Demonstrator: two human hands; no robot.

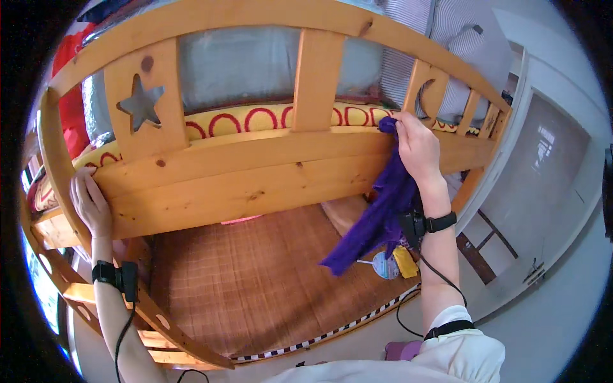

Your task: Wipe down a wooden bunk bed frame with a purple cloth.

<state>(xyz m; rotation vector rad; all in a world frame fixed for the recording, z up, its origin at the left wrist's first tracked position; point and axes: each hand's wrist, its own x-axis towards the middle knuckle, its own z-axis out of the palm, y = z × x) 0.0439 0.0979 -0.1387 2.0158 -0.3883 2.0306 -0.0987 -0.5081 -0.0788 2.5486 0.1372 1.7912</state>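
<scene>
A wooden bunk bed guard rail [249,179] with star and moon cutouts crosses the view. My right hand [417,143] pinches a purple cloth [383,201] at the rail's upper board, right of the middle post, and the cloth hangs down in front of the boards. At the rail's left end, my left hand [90,201] rests against the board beside the curved end post, its fingertips near the board's top edge. Behind the rail, a yellow mattress or pad with red rings [239,120] lies on the upper bunk. Both wrists wear black straps with small devices.
Below lies the lower bunk's brown woven mat [230,282], with a round hand fan [385,265] and a yellow item [405,262] on it. A wooden ladder [158,340] stands at lower left. Wrapped bundles [239,67] fill the upper bunk. A door [541,191] is at right; cables trail from both wrists.
</scene>
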